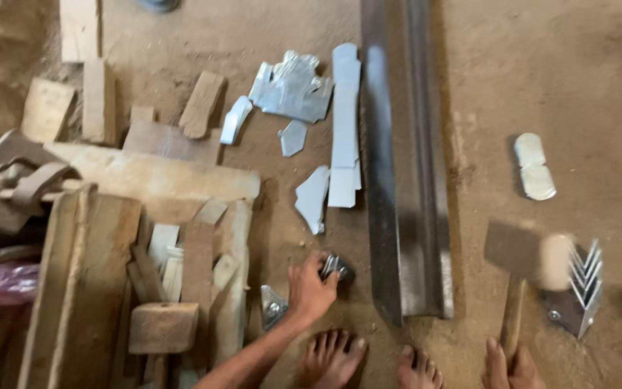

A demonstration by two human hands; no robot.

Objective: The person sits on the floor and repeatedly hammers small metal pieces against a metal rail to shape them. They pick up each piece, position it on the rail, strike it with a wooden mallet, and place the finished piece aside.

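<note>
Landmark: long grey steel rail, smooth, dull sheen, lying on the dirt floor; top end cut off by the frame.
Timber pile: far left of rail; rough, dusty boards and blocks, count unclear.
Left hand: just left of rail's near end, fingers curled onto 1 small shiny metal piece on the ground; piece partly covered.
Sheet scraps: left of rail, about 6 thin, bright, jagged offcuts.
Right hand: right of rail, bottom edge, mostly cut off, closed on the wooden mallet handle; head blurred.
Oval blanks: 2, right of rail.
Folded plates: stacked, far right; count unclear.
</note>
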